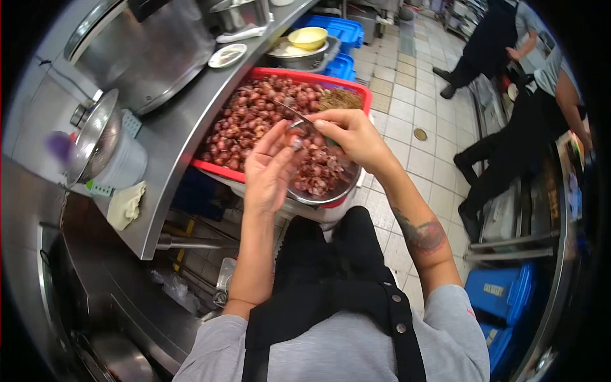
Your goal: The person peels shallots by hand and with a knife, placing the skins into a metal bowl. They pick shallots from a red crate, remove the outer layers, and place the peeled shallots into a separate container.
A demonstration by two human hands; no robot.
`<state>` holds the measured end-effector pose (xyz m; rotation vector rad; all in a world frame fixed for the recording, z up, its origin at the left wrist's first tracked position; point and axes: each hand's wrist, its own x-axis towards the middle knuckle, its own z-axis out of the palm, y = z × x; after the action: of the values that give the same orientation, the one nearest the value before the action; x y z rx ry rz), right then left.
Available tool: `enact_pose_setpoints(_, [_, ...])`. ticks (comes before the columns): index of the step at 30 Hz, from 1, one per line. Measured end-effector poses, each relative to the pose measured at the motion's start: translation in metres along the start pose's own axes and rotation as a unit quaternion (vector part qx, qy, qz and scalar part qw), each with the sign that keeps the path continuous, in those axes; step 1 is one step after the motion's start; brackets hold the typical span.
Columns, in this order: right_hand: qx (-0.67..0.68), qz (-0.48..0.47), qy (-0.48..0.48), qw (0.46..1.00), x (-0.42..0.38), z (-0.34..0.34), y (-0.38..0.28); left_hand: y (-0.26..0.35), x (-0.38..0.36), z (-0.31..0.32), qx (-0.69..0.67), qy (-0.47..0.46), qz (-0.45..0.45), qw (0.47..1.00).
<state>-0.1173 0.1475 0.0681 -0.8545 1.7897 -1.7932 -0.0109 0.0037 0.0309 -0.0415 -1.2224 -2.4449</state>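
My left hand [268,167] is closed, its fingertips pinching a small shallot [296,144]. Close by, my right hand [352,136] grips a small knife [290,109], its thin blade pointing up and left above the shallots. Below both hands is a red tray [218,169] holding a heap of unpeeled shallots [245,118], with a brown clump of dry trimmings [340,99] at its far right corner. Nearest my knees, a round metal bowl [312,201] holds reddish pieces [320,170] that look like peeled shallots or skins; my hands hide part of it.
On the left runs a steel counter [184,137] with a white bucket [124,159], a strainer [95,137] and a cloth [126,205]. Beyond the tray are a yellow bowl [308,38] and blue bins [340,32]. Two people [519,143] stand at right, near blue containers [499,290].
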Motion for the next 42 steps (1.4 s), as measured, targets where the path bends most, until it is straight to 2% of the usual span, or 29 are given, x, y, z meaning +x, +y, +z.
enact_pose_setpoints(2, [-0.035,0.016,0.004,0.999,-0.001,0.0,0.0,0.002,-0.004,0.002,0.002,0.018,-0.006,1.0])
enact_pose_setpoints(6, [-0.197,-0.081,0.061,0.975,0.001,0.002,0.004,0.001,-0.002,-0.008,-0.027,0.04,-0.019,0.999])
enact_pose_setpoints(9, [-0.21,-0.039,0.064,0.975,-0.008,0.003,-0.002,-0.001,0.0,-0.011,-0.041,0.077,-0.014,0.996])
enact_pose_setpoints(10, [-0.221,-0.111,0.052,0.968,-0.007,0.001,0.007,-0.002,0.0,-0.013,-0.041,0.089,-0.008,0.995])
enact_pose_setpoints(11, [-0.21,-0.107,0.033,0.971,-0.009,0.001,0.008,-0.005,0.001,-0.016,-0.041,0.101,-0.003,0.994])
enact_pose_setpoints(14, [-0.211,-0.077,-0.01,0.974,-0.012,0.0,-0.003,-0.008,0.005,-0.028,0.008,0.122,0.021,0.992])
enact_pose_setpoints(15, [-0.242,-0.098,0.006,0.965,-0.007,-0.004,-0.004,-0.006,0.008,-0.032,0.092,0.145,0.057,0.983])
enact_pose_setpoints(17, [-0.299,-0.139,0.039,0.943,0.014,-0.015,-0.005,0.001,0.019,-0.042,0.259,0.191,0.124,0.939])
enact_pose_setpoints(18, [-0.349,-0.151,0.051,0.923,0.031,-0.025,-0.004,0.007,0.025,-0.05,0.344,0.216,0.118,0.906])
enact_pose_setpoints(19, [-0.44,-0.108,0.038,0.891,0.044,-0.03,-0.017,0.005,0.036,-0.071,0.468,0.216,0.156,0.842])
enact_pose_setpoints(21, [-0.561,-0.12,-0.007,0.819,0.086,-0.055,0.007,0.002,0.051,-0.099,0.652,0.169,0.194,0.713])
enact_pose_setpoints(23, [-0.635,-0.056,-0.093,0.765,0.112,-0.06,0.016,-0.004,0.056,-0.1,0.68,0.135,0.168,0.701])
enact_pose_setpoints(24, [-0.667,-0.021,-0.134,0.732,0.12,-0.063,0.023,-0.014,0.058,-0.109,0.686,0.122,0.202,0.689])
enact_pose_setpoints(28, [-0.569,-0.164,-0.113,0.798,0.142,-0.077,0.09,-0.025,0.051,-0.105,0.692,0.12,0.212,0.679])
enact_pose_setpoints(31, [-0.524,-0.157,-0.031,0.837,0.132,-0.071,0.111,-0.023,0.047,-0.097,0.7,0.14,0.232,0.66])
enact_pose_setpoints(35, [-0.522,-0.171,0.033,0.835,0.125,-0.067,0.122,-0.024,0.045,-0.096,0.715,0.151,0.219,0.647])
enact_pose_setpoints(39, [-0.546,-0.208,0.067,0.809,0.111,-0.064,0.11,-0.024,0.043,-0.096,0.717,0.166,0.221,0.64])
enact_pose_setpoints(42, [-0.504,-0.202,0.101,0.833,0.105,-0.078,0.1,-0.026,0.044,-0.101,0.714,0.166,0.241,0.636])
